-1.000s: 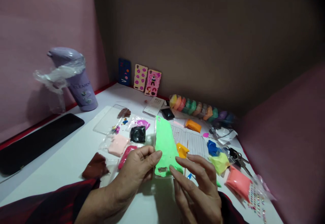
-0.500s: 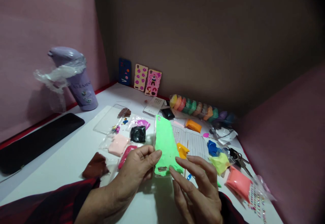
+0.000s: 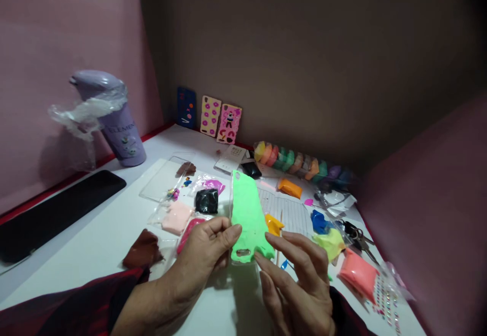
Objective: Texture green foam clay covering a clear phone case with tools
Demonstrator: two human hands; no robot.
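A phone case [image 3: 249,209] spread with bright green clay is held upright above the table. My left hand [image 3: 200,255] grips its left edge, thumb on the front and the other fingers behind. At the lower right edge is my right hand [image 3: 297,280], its fingers apart and the fingertips at the green clay. An oblong hole shows near the bottom of the case, and a small one in its top left corner. Beside my left hand lie a red clay packet [image 3: 188,234] and brown clay [image 3: 141,249]. Orange-yellow clay [image 3: 274,225] sits behind my right fingers.
Three decorated phone cases, one of them pink [image 3: 229,124], lean on the back wall. A purple tumbler [image 3: 124,133] and a black phone-like slab [image 3: 61,214] are at left. Clay packs [image 3: 291,161], lined paper [image 3: 294,214], keys [image 3: 359,237] and a coral packet [image 3: 358,274] lie right.
The green case has shifted very slightly upward and tilted a little. My right fingertips have moved slightly along its lower right edge. My left hand keeps its grip.
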